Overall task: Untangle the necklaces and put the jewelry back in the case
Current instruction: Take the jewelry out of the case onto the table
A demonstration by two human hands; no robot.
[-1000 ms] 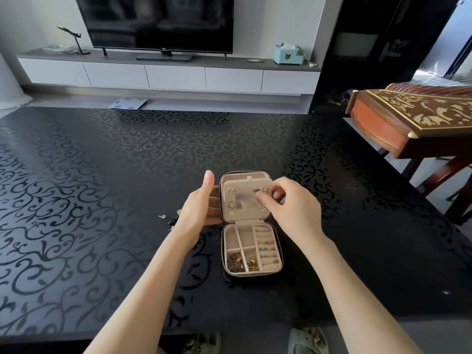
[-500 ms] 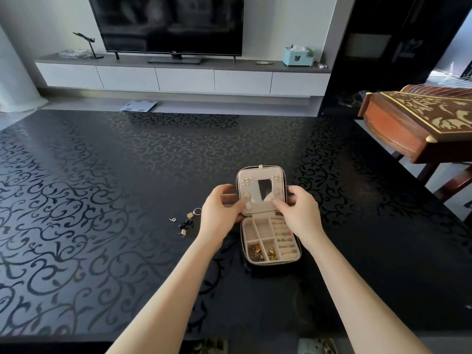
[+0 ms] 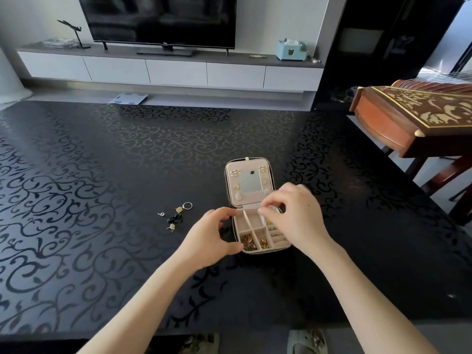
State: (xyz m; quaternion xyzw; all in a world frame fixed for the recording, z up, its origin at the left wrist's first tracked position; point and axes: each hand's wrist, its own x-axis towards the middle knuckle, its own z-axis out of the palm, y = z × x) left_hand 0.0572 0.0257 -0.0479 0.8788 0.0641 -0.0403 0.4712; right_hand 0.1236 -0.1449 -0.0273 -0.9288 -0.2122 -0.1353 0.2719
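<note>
Left hand (image 3: 213, 233) grips the case (image 3: 249, 186) by its left wall; my right hand (image 3: 293, 215) hovers bunched over its compartments, blurred, pinch uncertain. Loose earrings (image 3: 176, 217) lie on the table (image 3: 102, 175) beside it. Risk: fumbled piece drops into the wrong slot

Wide dark tabletop (image 3: 102, 175) around the open case (image 3: 245, 226), loose jewelry (image 3: 176, 217) just left, raised lid (image 3: 249, 183) at its far side
</note>
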